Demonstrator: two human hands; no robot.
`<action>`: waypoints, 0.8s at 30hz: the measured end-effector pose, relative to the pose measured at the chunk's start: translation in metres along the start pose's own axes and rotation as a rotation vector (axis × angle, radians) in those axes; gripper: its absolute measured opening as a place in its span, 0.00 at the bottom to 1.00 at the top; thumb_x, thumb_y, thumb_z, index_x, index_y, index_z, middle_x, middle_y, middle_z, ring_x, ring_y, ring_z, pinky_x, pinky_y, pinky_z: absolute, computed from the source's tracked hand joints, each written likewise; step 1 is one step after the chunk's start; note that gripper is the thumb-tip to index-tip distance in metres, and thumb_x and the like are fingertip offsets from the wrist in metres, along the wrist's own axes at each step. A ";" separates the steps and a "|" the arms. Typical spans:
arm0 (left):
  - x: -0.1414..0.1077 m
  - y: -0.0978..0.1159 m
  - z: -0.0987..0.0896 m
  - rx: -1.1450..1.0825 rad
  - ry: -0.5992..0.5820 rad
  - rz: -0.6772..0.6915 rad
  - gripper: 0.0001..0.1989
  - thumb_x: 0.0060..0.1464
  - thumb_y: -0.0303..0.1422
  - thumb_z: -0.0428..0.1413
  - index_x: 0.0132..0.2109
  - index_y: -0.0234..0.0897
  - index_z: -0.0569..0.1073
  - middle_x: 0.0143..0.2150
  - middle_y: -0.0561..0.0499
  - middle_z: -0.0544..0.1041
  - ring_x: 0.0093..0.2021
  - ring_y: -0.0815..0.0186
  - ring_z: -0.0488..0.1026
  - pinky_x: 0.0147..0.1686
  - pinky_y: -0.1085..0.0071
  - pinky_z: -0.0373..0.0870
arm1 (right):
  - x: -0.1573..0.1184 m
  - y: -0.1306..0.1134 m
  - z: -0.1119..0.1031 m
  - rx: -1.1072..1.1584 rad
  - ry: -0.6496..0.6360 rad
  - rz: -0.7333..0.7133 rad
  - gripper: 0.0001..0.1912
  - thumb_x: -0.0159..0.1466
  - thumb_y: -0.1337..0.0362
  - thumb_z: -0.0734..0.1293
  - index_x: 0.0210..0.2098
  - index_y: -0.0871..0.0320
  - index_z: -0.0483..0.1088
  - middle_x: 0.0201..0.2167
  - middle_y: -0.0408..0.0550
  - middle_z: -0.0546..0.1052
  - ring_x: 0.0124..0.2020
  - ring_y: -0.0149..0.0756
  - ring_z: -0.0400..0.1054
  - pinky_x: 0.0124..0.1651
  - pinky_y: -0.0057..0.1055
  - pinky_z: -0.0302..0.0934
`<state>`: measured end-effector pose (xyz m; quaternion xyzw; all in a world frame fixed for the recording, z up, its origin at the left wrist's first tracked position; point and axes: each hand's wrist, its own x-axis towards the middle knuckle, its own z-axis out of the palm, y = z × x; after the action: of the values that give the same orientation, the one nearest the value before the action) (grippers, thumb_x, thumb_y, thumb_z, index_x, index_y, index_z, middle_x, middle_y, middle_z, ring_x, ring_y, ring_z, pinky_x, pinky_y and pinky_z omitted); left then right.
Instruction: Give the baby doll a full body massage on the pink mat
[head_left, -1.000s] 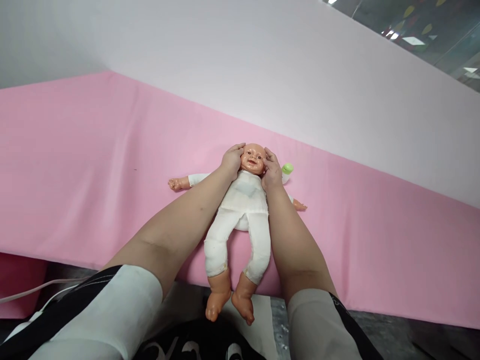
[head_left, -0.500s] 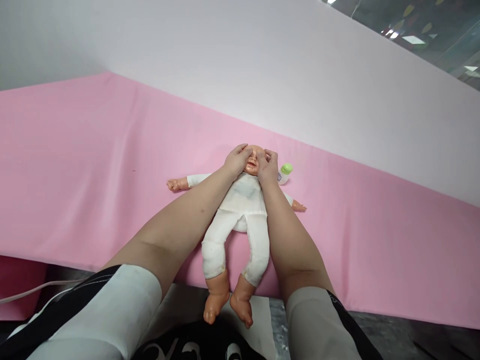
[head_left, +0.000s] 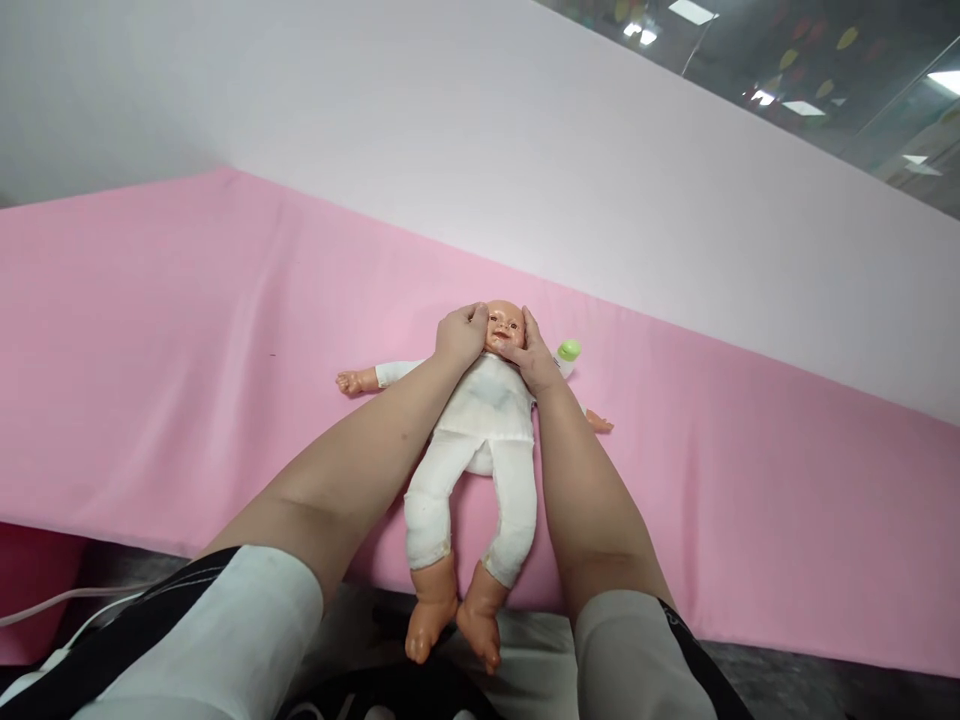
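Note:
A baby doll (head_left: 484, 400) with a white cloth body and plastic head, hands and feet lies on its back, feet toward me. My left hand (head_left: 461, 335) is curled against the left side of its head, its thumb by the cheek. On the other side my right hand (head_left: 534, 352) cups the head, fingers along the side and thumb across the chin. Between my hands the doll's eyes and mouth show. Just beyond my right wrist stands a small white bottle with a green cap (head_left: 568, 352), partly hidden by the wrist.
Under the doll is a pink padded surface (head_left: 150, 370), with the doll's feet over its front edge. A pale wall (head_left: 450, 130) rises behind it, with glass (head_left: 787, 90) at upper right. A white cable (head_left: 82, 592) runs at lower left.
My thumbs have moved off the area round the doll's eyes. The right thumb has come down to the chin, and the left hand has shifted to the side of the head. My view has tilted slightly.

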<state>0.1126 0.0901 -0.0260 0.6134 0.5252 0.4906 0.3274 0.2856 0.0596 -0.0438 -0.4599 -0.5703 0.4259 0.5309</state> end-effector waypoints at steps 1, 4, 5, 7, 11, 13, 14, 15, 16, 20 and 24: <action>-0.003 0.002 -0.004 0.108 0.037 0.020 0.28 0.71 0.50 0.45 0.46 0.38 0.85 0.45 0.43 0.85 0.50 0.52 0.81 0.51 0.61 0.73 | 0.000 0.000 0.000 -0.044 0.006 -0.007 0.71 0.48 0.45 0.83 0.80 0.50 0.43 0.79 0.50 0.55 0.76 0.50 0.57 0.77 0.49 0.54; -0.009 0.008 -0.011 0.288 0.062 0.074 0.33 0.73 0.52 0.39 0.44 0.39 0.85 0.42 0.41 0.85 0.46 0.52 0.81 0.46 0.61 0.71 | 0.001 -0.001 0.002 -0.167 0.035 -0.029 0.68 0.53 0.41 0.80 0.80 0.52 0.44 0.78 0.52 0.57 0.76 0.50 0.58 0.77 0.48 0.53; -0.009 0.009 -0.012 0.304 0.032 0.100 0.34 0.73 0.52 0.38 0.47 0.39 0.84 0.45 0.41 0.86 0.48 0.52 0.80 0.47 0.61 0.71 | 0.001 -0.001 0.001 -0.219 0.065 -0.033 0.65 0.54 0.40 0.79 0.79 0.53 0.46 0.77 0.53 0.58 0.75 0.50 0.59 0.77 0.47 0.53; -0.007 0.011 -0.014 0.317 -0.061 0.155 0.32 0.74 0.50 0.37 0.55 0.41 0.82 0.53 0.41 0.84 0.53 0.52 0.79 0.51 0.62 0.71 | 0.001 -0.004 0.001 -0.332 0.165 -0.024 0.57 0.58 0.39 0.77 0.77 0.54 0.54 0.74 0.55 0.64 0.72 0.50 0.64 0.75 0.47 0.56; -0.003 0.012 -0.016 0.349 -0.273 0.192 0.33 0.67 0.55 0.49 0.66 0.38 0.72 0.58 0.37 0.82 0.55 0.45 0.79 0.51 0.58 0.72 | -0.001 -0.011 0.001 -0.534 0.347 -0.027 0.37 0.65 0.39 0.70 0.66 0.52 0.71 0.62 0.55 0.78 0.61 0.50 0.75 0.70 0.51 0.64; -0.002 0.011 -0.017 0.335 -0.297 0.196 0.35 0.64 0.56 0.54 0.67 0.37 0.70 0.58 0.36 0.82 0.54 0.43 0.79 0.50 0.57 0.73 | -0.002 -0.013 0.002 -0.588 0.357 -0.058 0.34 0.66 0.39 0.69 0.65 0.51 0.73 0.61 0.55 0.79 0.60 0.50 0.76 0.69 0.53 0.64; -0.002 0.009 -0.017 0.324 -0.284 0.196 0.35 0.63 0.56 0.55 0.67 0.37 0.71 0.57 0.36 0.82 0.54 0.43 0.79 0.50 0.56 0.73 | -0.002 -0.012 0.002 -0.583 0.346 -0.071 0.34 0.66 0.40 0.70 0.65 0.51 0.72 0.61 0.54 0.79 0.60 0.50 0.76 0.69 0.53 0.64; -0.002 0.008 -0.018 0.315 -0.265 0.193 0.33 0.63 0.55 0.55 0.65 0.38 0.72 0.57 0.37 0.82 0.54 0.43 0.79 0.50 0.56 0.73 | -0.002 -0.012 0.002 -0.559 0.332 -0.080 0.34 0.66 0.40 0.71 0.65 0.50 0.72 0.61 0.54 0.79 0.59 0.49 0.76 0.69 0.52 0.64; -0.002 0.005 -0.018 0.306 -0.251 0.190 0.32 0.63 0.55 0.55 0.64 0.38 0.73 0.56 0.37 0.83 0.53 0.44 0.80 0.51 0.56 0.73 | -0.002 -0.010 0.001 -0.526 0.317 -0.086 0.35 0.65 0.41 0.71 0.66 0.50 0.71 0.60 0.53 0.79 0.59 0.48 0.76 0.68 0.51 0.65; 0.001 -0.005 -0.016 0.232 -0.248 0.197 0.31 0.63 0.51 0.56 0.67 0.40 0.72 0.59 0.40 0.81 0.57 0.46 0.78 0.57 0.56 0.72 | -0.003 -0.005 0.000 -0.450 0.275 -0.087 0.41 0.58 0.41 0.77 0.65 0.49 0.68 0.55 0.51 0.81 0.53 0.44 0.78 0.63 0.49 0.69; 0.003 -0.011 -0.014 0.157 -0.264 0.185 0.35 0.62 0.51 0.57 0.71 0.40 0.68 0.66 0.41 0.77 0.63 0.45 0.75 0.62 0.55 0.70 | -0.005 -0.007 0.003 -0.471 0.324 -0.045 0.43 0.52 0.41 0.81 0.62 0.48 0.69 0.51 0.49 0.83 0.48 0.43 0.79 0.59 0.49 0.71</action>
<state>0.0957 0.0939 -0.0308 0.7419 0.4556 0.3914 0.2979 0.2820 0.0535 -0.0386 -0.6199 -0.5711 0.1909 0.5031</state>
